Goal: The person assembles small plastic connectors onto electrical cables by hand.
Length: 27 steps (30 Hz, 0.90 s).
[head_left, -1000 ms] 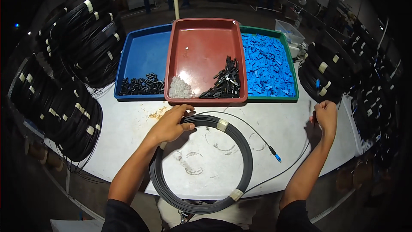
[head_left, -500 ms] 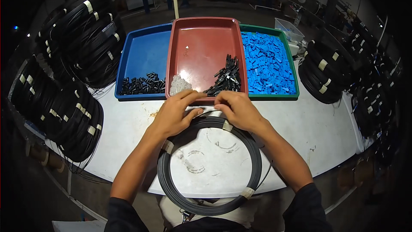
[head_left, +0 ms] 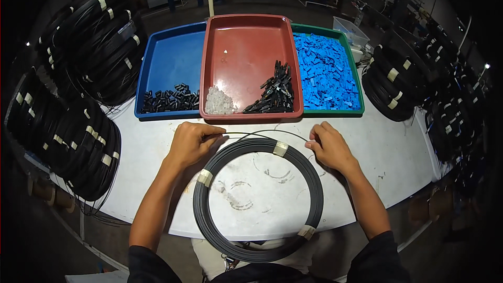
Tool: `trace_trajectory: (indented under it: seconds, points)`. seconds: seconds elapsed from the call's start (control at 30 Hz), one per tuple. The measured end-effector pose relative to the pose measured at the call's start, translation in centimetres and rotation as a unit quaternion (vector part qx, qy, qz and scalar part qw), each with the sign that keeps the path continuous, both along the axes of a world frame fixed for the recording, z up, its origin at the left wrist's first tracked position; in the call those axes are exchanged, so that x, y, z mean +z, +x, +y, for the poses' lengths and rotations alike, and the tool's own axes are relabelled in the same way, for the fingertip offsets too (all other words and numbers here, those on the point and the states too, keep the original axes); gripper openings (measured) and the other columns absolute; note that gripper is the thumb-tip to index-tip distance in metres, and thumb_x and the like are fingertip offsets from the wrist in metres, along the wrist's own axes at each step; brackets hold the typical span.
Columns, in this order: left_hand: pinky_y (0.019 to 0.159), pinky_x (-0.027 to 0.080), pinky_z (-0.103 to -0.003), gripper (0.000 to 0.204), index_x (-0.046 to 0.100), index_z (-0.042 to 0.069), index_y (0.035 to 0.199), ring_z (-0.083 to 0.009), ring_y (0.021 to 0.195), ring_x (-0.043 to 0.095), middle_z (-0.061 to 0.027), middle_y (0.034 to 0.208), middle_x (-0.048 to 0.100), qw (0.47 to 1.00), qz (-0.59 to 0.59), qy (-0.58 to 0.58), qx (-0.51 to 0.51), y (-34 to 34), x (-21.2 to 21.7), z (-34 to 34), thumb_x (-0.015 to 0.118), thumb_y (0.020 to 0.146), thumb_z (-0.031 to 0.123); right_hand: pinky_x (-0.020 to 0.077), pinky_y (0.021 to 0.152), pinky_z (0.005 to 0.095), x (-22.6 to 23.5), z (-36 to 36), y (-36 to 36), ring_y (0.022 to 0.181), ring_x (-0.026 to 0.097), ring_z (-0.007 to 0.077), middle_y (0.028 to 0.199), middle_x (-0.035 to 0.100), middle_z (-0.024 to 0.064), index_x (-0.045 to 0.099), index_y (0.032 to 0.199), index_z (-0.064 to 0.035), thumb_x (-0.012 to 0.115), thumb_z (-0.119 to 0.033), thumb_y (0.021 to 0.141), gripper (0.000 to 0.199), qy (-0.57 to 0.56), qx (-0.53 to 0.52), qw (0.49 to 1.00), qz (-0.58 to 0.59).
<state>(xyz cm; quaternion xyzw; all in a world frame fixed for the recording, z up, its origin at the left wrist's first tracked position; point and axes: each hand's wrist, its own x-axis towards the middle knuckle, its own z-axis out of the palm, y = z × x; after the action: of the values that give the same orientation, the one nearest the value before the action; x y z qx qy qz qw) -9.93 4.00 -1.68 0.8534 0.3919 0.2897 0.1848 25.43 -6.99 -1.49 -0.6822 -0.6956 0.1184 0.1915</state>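
Cable (head_left: 237, 133) is pinched by the left hand (head_left: 189, 144); whether it is gripped by the bent fingers of the right hand (head_left: 333, 151) cannot be told. Nearer than the fingers, the coil (head_left: 316, 194) is bound with 3 tapes (head_left: 280, 149), presumably against unwinding. Beyond the fingers, 3 trays (head_left: 251, 47) are set on the marked white table (head_left: 387, 167), probably for easy reach. The room is dimly lit.

Across the far part of the table (head_left: 395, 147), at upper centre, stand the left tray (head_left: 175, 55) with tubes (head_left: 173, 100) at its near end, the middle tray (head_left: 246, 47) with plastic bits (head_left: 219, 102) lower left and connector parts (head_left: 275, 95) lower right, and the right tray (head_left: 331, 112), full of pieces (head_left: 326, 76). Before them, at lower centre, a cable coil (head_left: 200, 207) reaches past the table's near edge, the left hand (head_left: 189, 142) beyond its upper left and the right hand (head_left: 334, 148) at its upper right. Stacked coils (head_left: 99, 47) line the left, and further coils (head_left: 394, 86) the right.
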Motion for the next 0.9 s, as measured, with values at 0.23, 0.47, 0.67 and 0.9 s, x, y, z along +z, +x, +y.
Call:
trace_trajectory:
  seconds: [0.23,0.47,0.67,0.9]
  points:
    - [0.075,0.057,-0.033,0.023,0.077,0.004,0.112,-0.022,0.08,0.075,-0.0167,0.096,0.078,0.986,-0.037,-0.154,-0.052,-1.2,0.4,-1.9,0.073,0.09,0.007,0.0513,0.076,0.0487,-1.0,-3.5,-0.9,0.085,0.064,0.0409,0.097,0.061,0.0206,0.059,0.096,0.0005,0.066,-0.014,0.095,0.016,0.021,-0.065,0.996,-0.065]
    - [0.097,0.05,-0.032,0.037,0.064,-0.005,0.131,-0.022,0.108,0.069,-0.0189,0.119,0.073,0.917,-0.165,-0.363,-0.021,-2.7,0.2,-6.5,0.062,0.097,0.011,0.0526,0.078,0.0451,0.0,-7.6,-2.8,0.083,0.066,0.0394,0.09,0.066,0.0217,0.064,0.104,0.0005,0.061,0.0,0.092,0.013,0.048,-0.033,0.99,0.126]
    - [0.116,0.035,-0.037,0.078,0.049,-0.008,0.146,-0.0318,0.137,0.05,-0.0242,0.146,0.052,0.929,-0.215,-0.301,-0.009,-2.5,-0.4,-9.3,0.081,0.078,0.015,0.0545,0.085,0.035,-0.7,-11.2,-3.5,0.091,0.07,0.0289,0.103,0.068,0.0186,0.068,0.113,0.0018,0.057,-0.001,0.094,0.022,0.035,-0.097,0.956,0.275]
    - [0.117,0.033,-0.036,0.084,0.051,-0.008,0.144,-0.0314,0.134,0.053,-0.0217,0.143,0.056,0.918,-0.254,-0.291,0.09,-1.0,-1.4,-11.5,0.063,0.062,-0.005,0.0427,0.109,0.0388,-3.5,-17.8,-8.5,0.125,0.057,0.0295,0.136,0.056,0.0217,0.046,0.146,0.0034,0.068,-0.019,0.095,0.06,0.101,-0.155,0.865,0.466]
